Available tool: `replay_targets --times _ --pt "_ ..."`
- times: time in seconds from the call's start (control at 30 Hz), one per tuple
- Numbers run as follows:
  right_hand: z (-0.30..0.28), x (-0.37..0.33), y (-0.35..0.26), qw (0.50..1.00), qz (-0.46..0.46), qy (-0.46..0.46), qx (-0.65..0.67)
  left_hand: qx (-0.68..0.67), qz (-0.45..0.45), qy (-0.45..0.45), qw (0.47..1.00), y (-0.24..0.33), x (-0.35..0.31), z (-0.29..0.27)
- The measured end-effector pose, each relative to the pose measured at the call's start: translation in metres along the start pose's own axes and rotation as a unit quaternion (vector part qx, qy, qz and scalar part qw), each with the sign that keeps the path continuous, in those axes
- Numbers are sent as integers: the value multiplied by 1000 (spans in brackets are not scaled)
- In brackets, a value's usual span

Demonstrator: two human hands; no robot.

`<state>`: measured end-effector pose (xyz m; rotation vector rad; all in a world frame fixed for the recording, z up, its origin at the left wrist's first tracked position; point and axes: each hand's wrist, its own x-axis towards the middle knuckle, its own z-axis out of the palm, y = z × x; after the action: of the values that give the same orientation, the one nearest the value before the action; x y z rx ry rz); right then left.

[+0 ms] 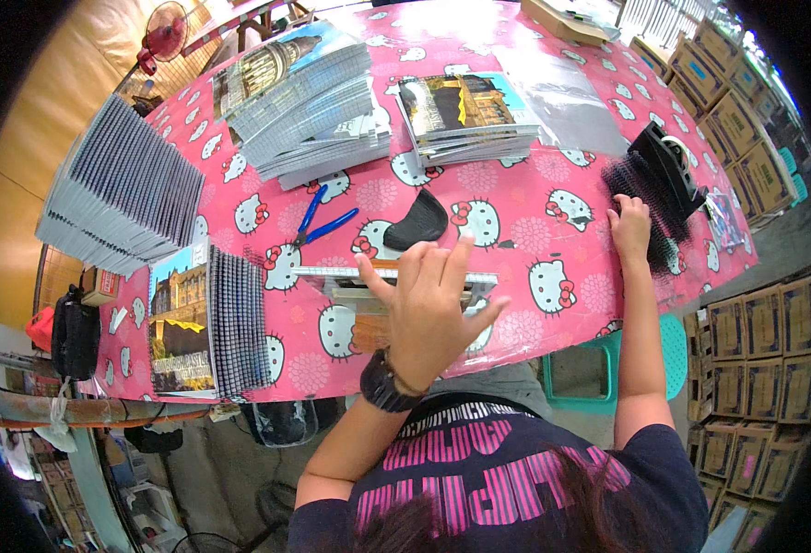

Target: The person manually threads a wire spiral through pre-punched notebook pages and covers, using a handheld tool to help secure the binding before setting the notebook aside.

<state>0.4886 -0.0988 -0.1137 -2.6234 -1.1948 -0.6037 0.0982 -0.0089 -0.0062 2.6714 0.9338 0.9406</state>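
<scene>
My left hand [422, 309] lies with spread fingers over a booklet-like stack of sheets [332, 274], which has small punched holes along its far edge. The hand covers most of this stack. At the right, my right hand [630, 230] reaches to a pile of black wire binding combs [643, 198], fingertips at its left side and fingers apart. Just beyond my left hand is a black curved pad [417, 221]. Blue-handled pliers [318, 221] lie open to the left of the pad.
Bound booklets [235, 323] with black wire spines lie at left, before a tall stack [124, 184]. Farther back are printed sheet stacks [309, 111] [470, 115] and clear plastic sheets [562, 101]. A black tape dispenser [668, 170] stands right. Cartons [746, 157] and a green stool [581, 373] stand beyond the table.
</scene>
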Motion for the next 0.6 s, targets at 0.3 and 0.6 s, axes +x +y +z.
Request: replay_targets --times 0.3,0.6 --pt "-4 2 5 999 -24 -6 24 -11 -9 122 992 3 6 29" --pt "-6 12 1 982 -90 -11 165 -7 18 107 994 3 2 24"
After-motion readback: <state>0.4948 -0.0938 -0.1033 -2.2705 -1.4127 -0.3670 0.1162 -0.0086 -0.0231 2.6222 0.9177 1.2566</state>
